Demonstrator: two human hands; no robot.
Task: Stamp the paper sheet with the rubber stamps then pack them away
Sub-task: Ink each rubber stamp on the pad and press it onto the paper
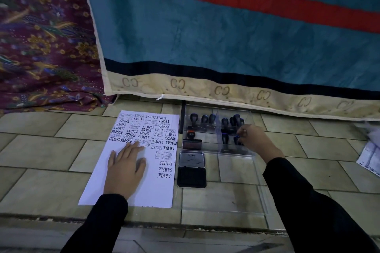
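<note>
Being light and rigid, a stamp (238, 140) in the clear box (251, 153) is pinched by its knob by the right hand (254, 137), while the paper (156, 187) is pinned under the flat, spread left hand (123, 172).

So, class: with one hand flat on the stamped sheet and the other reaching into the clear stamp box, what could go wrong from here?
1. The black ink pad lies open beside the white paper sheet; a sleeve could brush it and smear ink.
2. The right hand reaches among upright dark-handled rubber stamps in the clear plastic box; neighbours may topple.
3. The left hand rests near prints that may be wet and smudge.
</note>
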